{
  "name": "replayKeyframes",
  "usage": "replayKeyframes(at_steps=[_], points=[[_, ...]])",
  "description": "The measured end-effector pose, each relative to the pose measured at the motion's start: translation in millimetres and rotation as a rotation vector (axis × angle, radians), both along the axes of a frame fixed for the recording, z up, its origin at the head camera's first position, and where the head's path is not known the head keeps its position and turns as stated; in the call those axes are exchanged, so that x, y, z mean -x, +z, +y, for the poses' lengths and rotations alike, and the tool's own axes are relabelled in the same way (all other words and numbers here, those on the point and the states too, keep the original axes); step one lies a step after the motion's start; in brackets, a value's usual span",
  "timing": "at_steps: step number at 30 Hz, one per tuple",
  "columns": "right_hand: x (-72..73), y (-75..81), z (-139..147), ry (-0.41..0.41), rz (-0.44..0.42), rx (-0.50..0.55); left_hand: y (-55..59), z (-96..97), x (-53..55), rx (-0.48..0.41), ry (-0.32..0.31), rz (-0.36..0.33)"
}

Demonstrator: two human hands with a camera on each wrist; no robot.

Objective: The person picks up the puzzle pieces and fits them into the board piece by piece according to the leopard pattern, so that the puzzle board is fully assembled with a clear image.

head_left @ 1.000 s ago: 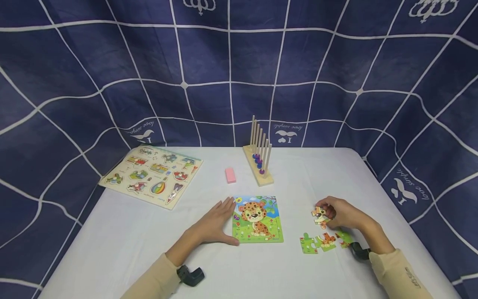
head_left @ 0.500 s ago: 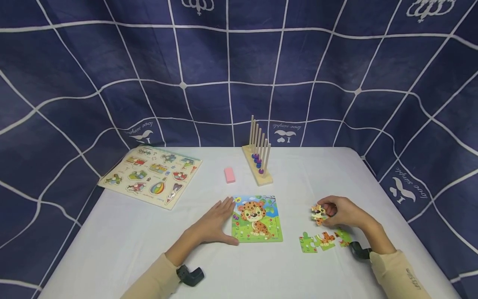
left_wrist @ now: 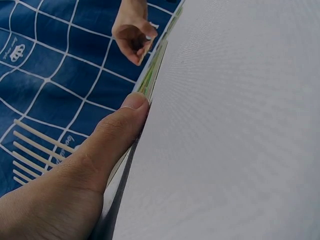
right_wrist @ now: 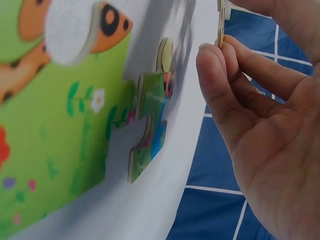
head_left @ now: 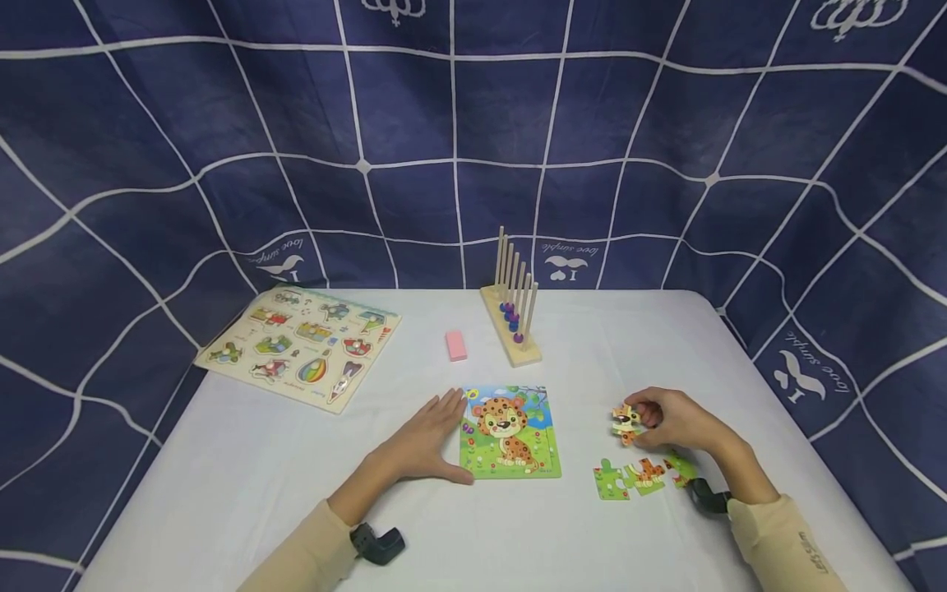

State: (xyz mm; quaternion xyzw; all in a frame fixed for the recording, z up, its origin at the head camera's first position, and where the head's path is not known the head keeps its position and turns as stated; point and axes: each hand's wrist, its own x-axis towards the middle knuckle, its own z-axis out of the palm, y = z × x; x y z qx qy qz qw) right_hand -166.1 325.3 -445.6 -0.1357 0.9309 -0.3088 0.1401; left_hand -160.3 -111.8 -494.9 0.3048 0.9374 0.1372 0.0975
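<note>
My left hand (head_left: 422,448) lies at the left side of a square leopard puzzle board (head_left: 543,460), fingers extended along its edge and thumb at its lower left corner. In the left wrist view the thumb (left_wrist: 117,125) reaches the board's edge. Over to the right, my right hand (head_left: 681,423) pinches a jigsaw piece (head_left: 625,418) with part of the leopard's face on it, held between thumb and fingers. The right wrist view shows that piece (right_wrist: 221,30) edge-on. Below this hand lie loose jigsaw pieces: a green one (head_left: 611,483), a leopard-body one (head_left: 647,475) and another green one (head_left: 679,466), partly hidden.
A pink block (head_left: 455,346) lies behind the board. Farther back stands a wooden peg rack (head_left: 524,356) with upright sticks and several blue and purple beads. A knobbed picture board (head_left: 296,386) occupies the left rear of the white table (head_left: 533,543). Blue grid cloth (head_left: 473,205) hangs behind.
My right hand has shifted the pinched jigsaw piece slightly left and turned it a little. The left hand and the leopard board stay where they were.
</note>
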Motion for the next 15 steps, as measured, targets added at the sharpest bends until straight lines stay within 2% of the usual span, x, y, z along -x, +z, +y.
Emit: replayKeyframes(at_steps=[8, 15], points=[[-1.4, 1.7, -6.8, 0.043, 0.04, 0.024, 0.9, 0.7, -0.3, 0.012, 0.001, 0.001], [-0.5, 2.7, -21.6, 0.078, 0.087, 0.008, 2.0, -0.4, -0.9, -0.014, -0.007, 0.0]])
